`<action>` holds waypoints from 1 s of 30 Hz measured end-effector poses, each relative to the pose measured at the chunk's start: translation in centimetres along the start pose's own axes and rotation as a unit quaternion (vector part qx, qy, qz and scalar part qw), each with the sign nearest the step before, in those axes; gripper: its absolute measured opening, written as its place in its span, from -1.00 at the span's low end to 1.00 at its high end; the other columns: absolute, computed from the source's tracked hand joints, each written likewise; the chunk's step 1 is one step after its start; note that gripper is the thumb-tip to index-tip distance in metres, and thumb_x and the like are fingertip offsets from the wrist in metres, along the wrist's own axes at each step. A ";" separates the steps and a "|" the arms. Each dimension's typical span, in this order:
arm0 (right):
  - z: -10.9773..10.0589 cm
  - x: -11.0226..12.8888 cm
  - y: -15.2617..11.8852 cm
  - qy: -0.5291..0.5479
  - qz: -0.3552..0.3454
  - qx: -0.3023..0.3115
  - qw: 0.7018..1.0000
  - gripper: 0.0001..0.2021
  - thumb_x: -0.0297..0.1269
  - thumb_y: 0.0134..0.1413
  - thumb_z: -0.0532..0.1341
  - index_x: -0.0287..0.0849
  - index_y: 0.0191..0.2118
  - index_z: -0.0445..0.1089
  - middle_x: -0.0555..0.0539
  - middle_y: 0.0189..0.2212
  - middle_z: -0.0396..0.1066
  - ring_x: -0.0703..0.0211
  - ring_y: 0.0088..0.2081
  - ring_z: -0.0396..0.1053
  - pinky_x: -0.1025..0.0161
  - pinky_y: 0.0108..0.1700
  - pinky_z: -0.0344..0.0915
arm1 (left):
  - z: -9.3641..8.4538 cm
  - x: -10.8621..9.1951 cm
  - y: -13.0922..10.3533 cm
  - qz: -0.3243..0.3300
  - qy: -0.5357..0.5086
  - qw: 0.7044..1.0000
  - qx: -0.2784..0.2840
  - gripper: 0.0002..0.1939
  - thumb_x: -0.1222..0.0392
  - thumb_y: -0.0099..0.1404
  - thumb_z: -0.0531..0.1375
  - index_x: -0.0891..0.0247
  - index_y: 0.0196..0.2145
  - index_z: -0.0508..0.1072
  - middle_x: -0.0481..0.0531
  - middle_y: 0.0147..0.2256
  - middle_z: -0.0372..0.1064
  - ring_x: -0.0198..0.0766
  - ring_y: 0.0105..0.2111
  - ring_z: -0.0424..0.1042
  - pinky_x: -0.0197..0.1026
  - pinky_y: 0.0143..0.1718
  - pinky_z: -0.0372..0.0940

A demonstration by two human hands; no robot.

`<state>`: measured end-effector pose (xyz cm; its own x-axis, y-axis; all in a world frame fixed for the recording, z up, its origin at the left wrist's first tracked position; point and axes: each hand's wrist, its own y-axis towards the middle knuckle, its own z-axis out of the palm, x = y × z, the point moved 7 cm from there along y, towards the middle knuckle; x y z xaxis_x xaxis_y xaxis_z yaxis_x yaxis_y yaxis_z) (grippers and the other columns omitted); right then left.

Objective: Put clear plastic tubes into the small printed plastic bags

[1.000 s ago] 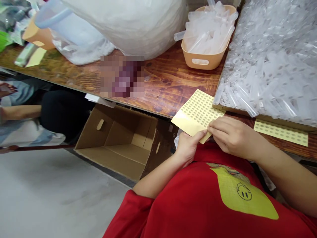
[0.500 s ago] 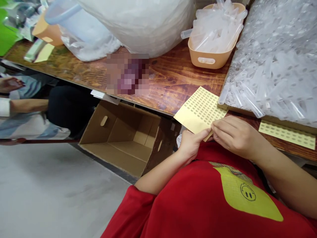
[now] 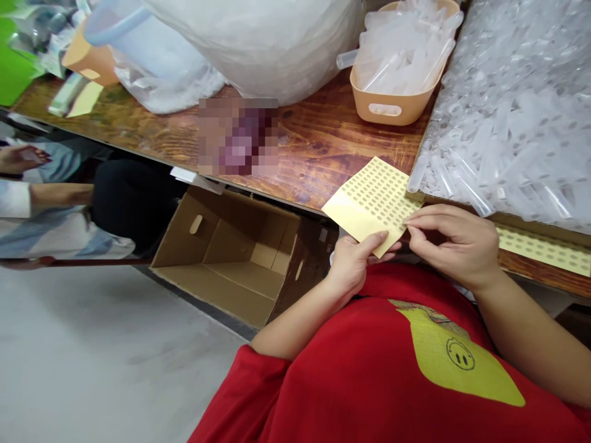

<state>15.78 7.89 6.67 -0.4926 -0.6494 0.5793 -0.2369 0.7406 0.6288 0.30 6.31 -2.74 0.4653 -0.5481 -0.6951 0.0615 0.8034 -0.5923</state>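
Note:
A pale yellow sticker sheet (image 3: 355,212) with rows of small oval stickers is tilted over the table's front edge. My left hand (image 3: 351,261) grips its lower corner, thumb on top and fingers beneath. At the sheet's right edge, my right hand (image 3: 450,243) is closed in a pinch with thumb and forefinger together. Whether a small sticker is between those fingertips, I cannot make out. Just beyond my right hand lie many clear plastic tubes (image 3: 512,147) in a shallow cardboard tray (image 3: 521,221). A second sticker sheet (image 3: 545,249) lies partly under the tray's front edge.
An orange basket (image 3: 392,111) of frosted tubes stands behind the sheet. A large white bag (image 3: 277,55) and a blue basin (image 3: 152,52) are farther left. Below the table is an open cardboard box (image 3: 231,264). Another person's arm (image 3: 60,194) shows at left.
My right hand has shifted slightly up and right, away from my left thumb, along the sheet's edge. My left thumb now lies flatter on the sheet's corner.

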 end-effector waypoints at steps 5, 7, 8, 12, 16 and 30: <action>-1.7 -0.8 -1.4 0.085 0.110 -0.055 0.989 -0.87 -0.53 0.14 0.32 -0.15 -0.31 0.56 -0.02 -0.30 0.57 0.26 -0.28 0.56 0.34 -0.22 0.52 | -1.4 -5.3 1.5 0.159 0.136 0.976 -0.052 -0.44 -0.26 -0.01 0.50 0.33 -0.34 0.62 0.17 -0.38 0.62 -0.21 -0.54 0.56 -0.26 -0.51 0.41; -2.4 -0.7 -2.1 0.094 0.117 -0.060 0.987 -0.87 -0.54 0.14 0.31 -0.16 -0.31 0.55 -0.01 -0.30 0.57 0.28 -0.27 0.56 0.36 -0.22 0.52 | -1.3 -7.2 1.8 0.152 0.304 0.940 -0.022 -0.40 -0.39 0.13 0.39 0.31 -0.47 0.59 0.16 -0.48 0.57 -0.23 -0.63 0.48 -0.25 -0.58 0.30; -2.8 -0.6 -2.5 0.088 0.115 -0.062 0.987 -0.87 -0.54 0.14 0.31 -0.17 -0.31 0.55 -0.02 -0.30 0.58 0.28 -0.27 0.56 0.36 -0.20 0.52 | -1.2 -7.6 1.8 0.120 0.409 0.904 0.007 -0.34 -0.44 0.18 0.32 0.28 -0.59 0.53 0.16 -0.58 0.49 -0.22 -0.68 0.41 -0.23 -0.61 0.23; -5.0 -0.5 -4.1 0.053 0.124 -0.092 0.987 -0.87 -0.53 0.14 0.32 -0.16 -0.29 0.57 -0.04 -0.31 0.58 0.25 -0.29 0.56 0.30 -0.20 0.54 | 0.4 -9.4 0.0 0.151 0.725 0.670 0.055 -0.28 -0.36 0.39 0.18 0.20 -0.74 0.34 0.11 -0.70 0.30 -0.23 -0.72 0.22 -0.16 -0.58 0.00; -7.1 -1.0 -5.7 0.059 0.146 -0.166 0.974 -0.85 -0.54 0.12 0.35 -0.16 -0.25 0.59 -0.07 -0.26 0.58 0.23 -0.26 0.55 0.29 -0.22 0.54 | 7.4 -9.6 -3.2 0.508 0.670 0.533 0.093 -0.65 -0.04 0.47 0.23 0.24 -0.39 0.52 0.06 -0.48 0.47 -0.20 -0.47 0.41 -0.20 -0.44 0.10; -9.3 -0.3 -5.6 0.058 0.133 -0.250 0.957 -0.82 -0.53 0.18 0.32 -0.13 -0.18 0.59 -0.07 -0.21 0.57 0.25 -0.26 0.53 0.29 -0.29 0.51 | 14.3 -7.0 -2.1 0.684 0.375 0.568 0.263 -0.82 0.34 0.41 0.26 0.24 -0.04 0.54 0.12 -0.10 0.60 -0.17 -0.06 0.56 -0.08 0.01 0.41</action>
<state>25.03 2.37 7.74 -0.3772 -0.4849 0.7890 0.3296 0.7259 0.6037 9.55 11.79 9.25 -0.0998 0.8861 -0.4526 0.4433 0.4469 0.7771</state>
